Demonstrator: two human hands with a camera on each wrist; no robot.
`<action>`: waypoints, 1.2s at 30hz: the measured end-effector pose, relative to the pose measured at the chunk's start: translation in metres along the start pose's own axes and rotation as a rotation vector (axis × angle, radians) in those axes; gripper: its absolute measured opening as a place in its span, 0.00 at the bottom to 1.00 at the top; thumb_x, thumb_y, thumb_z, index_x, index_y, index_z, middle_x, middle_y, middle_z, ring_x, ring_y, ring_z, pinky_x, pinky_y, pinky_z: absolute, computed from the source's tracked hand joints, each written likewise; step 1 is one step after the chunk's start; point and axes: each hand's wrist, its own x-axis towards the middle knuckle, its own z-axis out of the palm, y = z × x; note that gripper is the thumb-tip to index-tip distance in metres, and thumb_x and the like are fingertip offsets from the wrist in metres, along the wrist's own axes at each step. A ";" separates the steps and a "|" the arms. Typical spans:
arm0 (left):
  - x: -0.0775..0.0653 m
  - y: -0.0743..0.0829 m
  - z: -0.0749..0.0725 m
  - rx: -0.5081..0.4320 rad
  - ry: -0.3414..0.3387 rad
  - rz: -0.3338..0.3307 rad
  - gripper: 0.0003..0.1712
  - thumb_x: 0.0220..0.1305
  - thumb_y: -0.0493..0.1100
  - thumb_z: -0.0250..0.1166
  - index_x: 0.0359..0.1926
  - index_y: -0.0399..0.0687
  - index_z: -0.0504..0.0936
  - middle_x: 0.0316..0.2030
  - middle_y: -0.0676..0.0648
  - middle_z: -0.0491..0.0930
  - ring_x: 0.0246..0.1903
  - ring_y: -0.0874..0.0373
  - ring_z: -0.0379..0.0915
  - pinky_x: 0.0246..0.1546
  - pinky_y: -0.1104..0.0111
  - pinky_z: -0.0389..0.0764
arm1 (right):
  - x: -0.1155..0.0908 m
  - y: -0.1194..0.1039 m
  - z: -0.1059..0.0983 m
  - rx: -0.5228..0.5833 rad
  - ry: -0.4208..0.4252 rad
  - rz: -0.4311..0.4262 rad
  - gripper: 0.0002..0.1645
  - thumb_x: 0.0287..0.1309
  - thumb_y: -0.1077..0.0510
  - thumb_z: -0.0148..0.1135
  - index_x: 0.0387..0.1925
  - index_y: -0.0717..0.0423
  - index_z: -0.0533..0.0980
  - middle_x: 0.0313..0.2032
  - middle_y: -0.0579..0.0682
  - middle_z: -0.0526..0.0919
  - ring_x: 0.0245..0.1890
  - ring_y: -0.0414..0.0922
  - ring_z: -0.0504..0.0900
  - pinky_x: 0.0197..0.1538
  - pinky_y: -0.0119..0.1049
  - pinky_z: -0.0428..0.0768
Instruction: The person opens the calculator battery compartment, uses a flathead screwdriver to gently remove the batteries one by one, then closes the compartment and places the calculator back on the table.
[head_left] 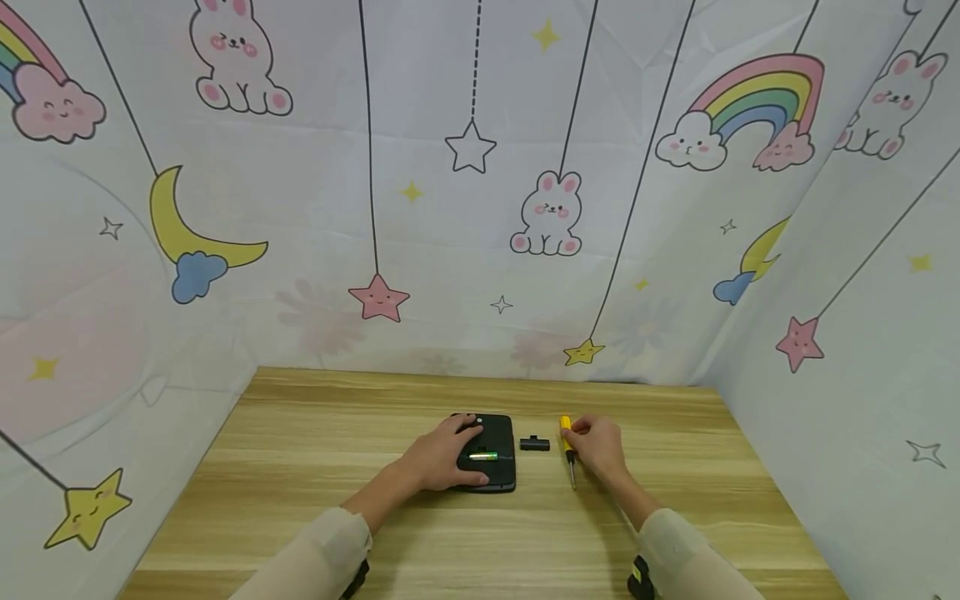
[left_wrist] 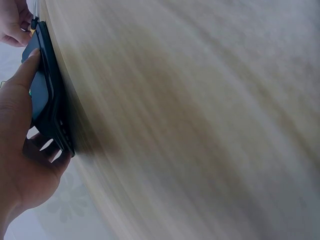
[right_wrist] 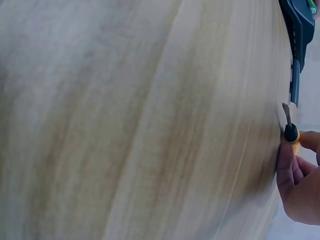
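A flat black battery-powered device (head_left: 501, 429) lies on the wooden table, a green battery (head_left: 483, 457) showing in its upper face. My left hand (head_left: 442, 454) holds the device by its left part, covering that side; the left wrist view shows the thumb on top and fingers curled at the edge. Just right of the device is a small black battery cover (head_left: 535, 444) with a tab. Further right, my right hand (head_left: 597, 446) pinches the yellow handle of a screwdriver (head_left: 566, 433), its metal shaft pointing toward me. In the right wrist view the screwdriver's tip (right_wrist: 286, 112) appears flat.
The wooden table (head_left: 300, 467) extends around both hands. Behind it and at the sides hangs a white curtain (head_left: 450, 225) printed with stars, rabbits and rainbows.
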 end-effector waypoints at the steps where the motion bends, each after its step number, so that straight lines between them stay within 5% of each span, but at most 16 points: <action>1: 0.000 0.000 0.000 -0.001 0.000 0.000 0.54 0.64 0.73 0.70 0.80 0.49 0.67 0.80 0.43 0.59 0.78 0.43 0.57 0.66 0.47 0.75 | 0.000 -0.001 0.000 -0.004 -0.001 0.001 0.10 0.59 0.60 0.78 0.32 0.65 0.86 0.25 0.51 0.88 0.20 0.40 0.84 0.25 0.34 0.82; 24: 0.000 -0.001 0.001 -0.006 0.002 -0.006 0.54 0.65 0.73 0.69 0.81 0.50 0.67 0.80 0.44 0.58 0.78 0.44 0.57 0.67 0.47 0.74 | 0.000 -0.002 -0.004 -0.051 -0.012 -0.020 0.10 0.60 0.59 0.78 0.31 0.64 0.87 0.26 0.50 0.88 0.26 0.42 0.85 0.31 0.36 0.83; 36: 0.000 -0.001 0.002 0.003 -0.004 -0.004 0.54 0.64 0.74 0.69 0.81 0.50 0.66 0.81 0.43 0.58 0.79 0.44 0.56 0.67 0.47 0.74 | -0.001 -0.005 -0.008 -0.020 -0.053 -0.001 0.13 0.64 0.57 0.76 0.39 0.65 0.86 0.29 0.50 0.87 0.25 0.42 0.84 0.32 0.36 0.82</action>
